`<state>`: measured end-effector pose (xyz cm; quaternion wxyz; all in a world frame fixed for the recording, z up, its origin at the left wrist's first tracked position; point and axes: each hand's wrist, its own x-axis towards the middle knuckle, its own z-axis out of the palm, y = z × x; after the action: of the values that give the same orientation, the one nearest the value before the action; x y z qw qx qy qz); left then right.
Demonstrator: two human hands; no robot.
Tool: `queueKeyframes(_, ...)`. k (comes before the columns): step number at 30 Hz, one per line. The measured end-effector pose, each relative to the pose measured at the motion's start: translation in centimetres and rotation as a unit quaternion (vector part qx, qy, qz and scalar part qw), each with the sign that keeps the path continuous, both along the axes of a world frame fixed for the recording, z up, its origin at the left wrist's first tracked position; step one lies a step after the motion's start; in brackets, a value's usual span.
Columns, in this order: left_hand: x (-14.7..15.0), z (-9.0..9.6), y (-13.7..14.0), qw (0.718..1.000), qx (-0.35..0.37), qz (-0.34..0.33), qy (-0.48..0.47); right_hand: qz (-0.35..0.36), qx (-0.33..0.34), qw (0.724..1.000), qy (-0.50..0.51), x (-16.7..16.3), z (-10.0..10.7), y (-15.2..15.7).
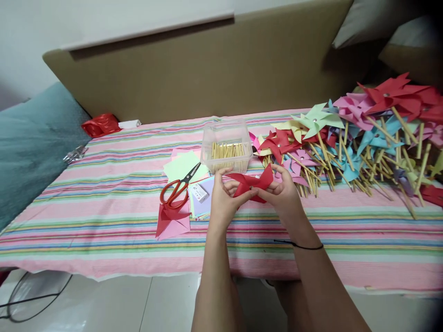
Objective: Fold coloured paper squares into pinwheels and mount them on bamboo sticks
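Between my two hands is a red paper pinwheel (pixel 254 185), its points folded in toward the centre. My left hand (pixel 224 196) grips its left side, with the thumb pressed near the middle. On the other side my right hand (pixel 282 191) pinches the pinwheel, its thumb also by the centre. Any stick or pin behind the paper is hidden. Just beyond my hands stands a clear plastic box (pixel 226 133) holding short wooden sticks (pixel 228 151). Red-handled scissors (pixel 176 191) lie to the left on coloured paper, beside a small white box (pixel 200 192).
A large heap of finished pinwheels on sticks (pixel 318 122) covers the right side of the striped cloth (pixel 114 221). Cut red paper (pixel 169 216) and green sheets (pixel 182 166) lie left of centre. Farther left are a red plastic bag (pixel 101 125) and a clear packet (pixel 75 154).
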<state>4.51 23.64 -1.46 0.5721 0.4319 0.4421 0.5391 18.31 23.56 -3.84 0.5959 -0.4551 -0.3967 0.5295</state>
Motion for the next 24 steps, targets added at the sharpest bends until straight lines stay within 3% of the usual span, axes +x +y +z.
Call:
queueKeyframes(5, -0.9, 0.4, -0.2, 0.999, -0.012, 0.011, -0.036, 0.051, 0.018, 0.999, 0.009, -0.5, 0.9, -0.6)
queueKeyframes(8, -1.6, 0.1, -0.1, 0.989, -0.014, 0.072, -0.125, 0.032, 0.044, 0.998, -0.043, -1.1, 1.5, -1.1)
queueKeyframes(13, -2.6, -0.6, 0.2, 0.93, -0.019, 0.183, -0.317, -0.062, 0.054, 0.989, -0.121, -1.8, 1.5, -1.8)
queueKeyframes(18, -2.8, -0.7, 0.0, 0.894, -0.011, 0.183, -0.409, -0.062, 0.068, 0.966, -0.24, -1.3, 2.5, 2.0)
queueKeyframes(20, -2.7, -0.6, -0.2, 0.888, -0.013, 0.171, -0.427, -0.015, 0.085, 0.93, -0.357, -1.5, 4.0, 5.5)
queueKeyframes(21, -2.6, -0.5, -0.3, 0.885, -0.015, 0.167, -0.434, 0.012, 0.082, 0.889, -0.45, -1.8, 4.9, 7.5)
queueKeyframes(22, -2.5, -0.5, -0.4, 0.884, -0.018, 0.162, -0.439, 0.053, 0.07, 0.823, -0.562, -2.3, 5.7, 9.6)
queueKeyframes(23, -2.4, -0.5, -0.4, 0.883, -0.021, 0.158, -0.442, 0.104, 0.053, 0.73, -0.673, -2.9, 6.3, 11.6)
queueKeyframes(24, -2.4, -0.5, -0.5, 0.882, -0.027, 0.153, -0.444, 0.126, 0.039, 0.695, -0.707, -3.6, 6.7, 13.5)
